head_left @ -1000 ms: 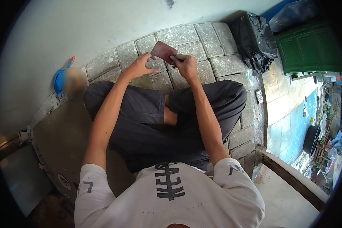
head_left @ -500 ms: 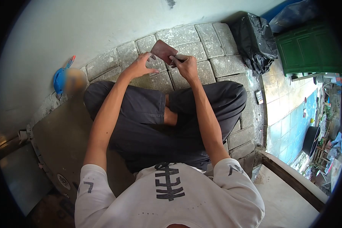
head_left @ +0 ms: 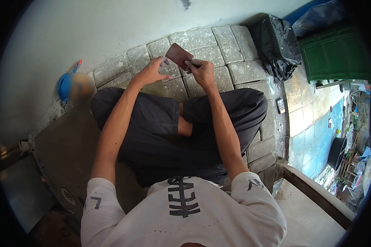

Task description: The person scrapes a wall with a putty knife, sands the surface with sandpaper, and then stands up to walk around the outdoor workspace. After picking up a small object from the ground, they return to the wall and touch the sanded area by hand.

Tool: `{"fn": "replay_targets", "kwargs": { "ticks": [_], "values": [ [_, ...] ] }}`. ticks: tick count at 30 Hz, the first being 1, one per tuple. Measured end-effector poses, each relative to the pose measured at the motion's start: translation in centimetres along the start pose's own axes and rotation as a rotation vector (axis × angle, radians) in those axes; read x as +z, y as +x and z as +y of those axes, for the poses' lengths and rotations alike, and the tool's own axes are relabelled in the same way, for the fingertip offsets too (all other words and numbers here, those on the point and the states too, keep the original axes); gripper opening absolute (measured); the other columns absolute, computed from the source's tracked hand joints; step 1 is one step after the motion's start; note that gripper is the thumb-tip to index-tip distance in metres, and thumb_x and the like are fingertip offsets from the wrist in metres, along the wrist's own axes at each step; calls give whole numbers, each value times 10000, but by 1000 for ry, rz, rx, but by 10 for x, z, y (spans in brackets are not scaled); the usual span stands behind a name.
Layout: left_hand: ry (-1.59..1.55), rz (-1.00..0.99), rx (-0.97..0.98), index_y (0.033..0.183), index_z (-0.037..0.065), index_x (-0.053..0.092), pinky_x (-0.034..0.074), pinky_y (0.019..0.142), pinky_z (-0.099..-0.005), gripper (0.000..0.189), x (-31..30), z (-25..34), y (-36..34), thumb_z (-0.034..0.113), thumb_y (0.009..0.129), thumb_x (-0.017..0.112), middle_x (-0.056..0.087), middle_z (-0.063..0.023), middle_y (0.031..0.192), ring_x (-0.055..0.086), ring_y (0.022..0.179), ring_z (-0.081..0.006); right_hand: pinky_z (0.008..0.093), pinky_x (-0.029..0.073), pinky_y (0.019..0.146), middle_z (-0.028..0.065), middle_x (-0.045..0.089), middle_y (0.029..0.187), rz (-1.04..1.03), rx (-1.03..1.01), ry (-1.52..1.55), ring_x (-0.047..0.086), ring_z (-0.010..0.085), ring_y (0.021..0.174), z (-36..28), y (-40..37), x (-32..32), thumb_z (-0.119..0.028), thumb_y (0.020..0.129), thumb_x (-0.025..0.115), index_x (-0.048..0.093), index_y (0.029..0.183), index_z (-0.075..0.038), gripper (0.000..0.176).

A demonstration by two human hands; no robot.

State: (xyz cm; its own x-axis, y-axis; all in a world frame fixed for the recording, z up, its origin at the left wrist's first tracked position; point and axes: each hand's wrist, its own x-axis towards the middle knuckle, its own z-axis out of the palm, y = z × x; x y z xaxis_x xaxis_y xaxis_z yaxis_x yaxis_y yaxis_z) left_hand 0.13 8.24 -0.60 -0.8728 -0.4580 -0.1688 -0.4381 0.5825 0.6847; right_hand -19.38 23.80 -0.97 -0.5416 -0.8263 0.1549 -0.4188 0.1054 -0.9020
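A reddish-brown piece of sandpaper (head_left: 178,55) is raised over the paving blocks, slightly curved. My right hand (head_left: 203,73) pinches its lower right corner between thumb and fingers. To the left of the sheet, my left hand (head_left: 153,71) is curved with the thumb apart from the fingers and nothing between them. Its greyish, dusty-looking fingertips are close to the sheet's left edge. Both hands are in front of my crossed legs in dark trousers (head_left: 152,113).
Grey paving blocks (head_left: 189,40) run along a pale wall (head_left: 111,29). At the left stands a blue object (head_left: 64,87) beside a blurred patch. A black plastic bag (head_left: 276,45) and a green container (head_left: 332,53) are at the right, above blue tiles (head_left: 317,142).
The sandpaper has shifted very slightly to the right, and its tilt differs a little. Both hands keep nearly the same place and pose.
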Motion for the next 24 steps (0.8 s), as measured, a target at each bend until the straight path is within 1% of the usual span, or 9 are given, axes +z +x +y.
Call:
{"fn": "replay_targets", "kwargs": {
  "ticks": [6, 10, 12, 15, 16, 18, 19, 21, 24],
  "values": [
    [-6, -36, -64, 1438, 0, 428, 391, 1115, -454, 1037, 4, -9, 4, 618, 702, 819, 419, -275, 1470, 414, 1377, -392, 288, 470, 543, 65, 683, 648, -88, 17, 108, 569, 53, 604, -3, 0, -1, -108, 895, 747, 727, 808, 64, 194],
    [-17, -61, -74, 1443, 17, 430, 398, 1101, -455, 1035, 0, -1, 1, 628, 701, 814, 409, -247, 1489, 422, 1366, -380, 283, 474, 551, 72, 686, 653, -104, 28, 115, 578, 45, 623, -6, -1, -4, -117, 894, 750, 732, 827, 64, 194],
    [55, 68, 23, 1355, 14, 531, 470, 990, -414, 837, 1, 2, -2, 558, 777, 795, 558, -200, 1317, 574, 1153, -311, 286, 476, 552, 78, 687, 650, -73, 37, 95, 578, 47, 620, -6, -1, -4, -130, 891, 754, 735, 836, 64, 202],
    [61, 141, 69, 1206, 35, 659, 494, 908, -404, 580, -5, 9, 2, 507, 875, 719, 651, -184, 1162, 622, 1035, -305, 307, 476, 549, 117, 690, 649, 17, 68, 45, 578, 66, 592, -2, 2, -4, -156, 875, 764, 745, 864, 53, 210],
    [61, 142, 69, 1206, 35, 659, 494, 908, -404, 580, -10, 15, 1, 507, 875, 719, 651, -184, 1162, 622, 1035, -305, 325, 473, 546, 150, 692, 651, 74, 90, 15, 579, 84, 567, -1, 2, -4, -169, 862, 769, 753, 884, 42, 213],
    [86, 106, -190, 1038, 27, 726, 492, 807, -408, 397, -18, 24, 1, 407, 957, 643, 690, -174, 953, 643, 910, -303, 326, 486, 560, 164, 704, 677, 89, 95, 47, 615, 98, 588, 1, 3, -4, -173, 858, 772, 753, 912, 44, 224],
    [86, 106, -190, 1038, 27, 726, 492, 807, -408, 397, -17, 21, 0, 407, 957, 643, 690, -174, 953, 643, 910, -303, 326, 500, 574, 178, 715, 703, 104, 101, 79, 651, 112, 608, 1, 3, -5, -177, 854, 775, 753, 939, 46, 239],
    [-26, 216, -55, 1045, 29, 733, 492, 751, -400, 417, -14, 14, 1, 412, 996, 574, 672, -132, 781, 653, 886, -277, 325, 507, 584, 183, 722, 722, 96, 116, 67, 671, 126, 626, 1, 3, -6, -176, 854, 775, 750, 945, 51, 245],
    [18, 303, 94, 1080, 57, 735, 476, 761, -405, 357, -9, 9, 3, 323, 1041, 499, 632, -119, 745, 606, 811, -268, 325, 514, 596, 189, 730, 746, 88, 128, 46, 689, 142, 643, -1, 3, -6, -175, 855, 774, 747, 951, 60, 256]
  ]
}}
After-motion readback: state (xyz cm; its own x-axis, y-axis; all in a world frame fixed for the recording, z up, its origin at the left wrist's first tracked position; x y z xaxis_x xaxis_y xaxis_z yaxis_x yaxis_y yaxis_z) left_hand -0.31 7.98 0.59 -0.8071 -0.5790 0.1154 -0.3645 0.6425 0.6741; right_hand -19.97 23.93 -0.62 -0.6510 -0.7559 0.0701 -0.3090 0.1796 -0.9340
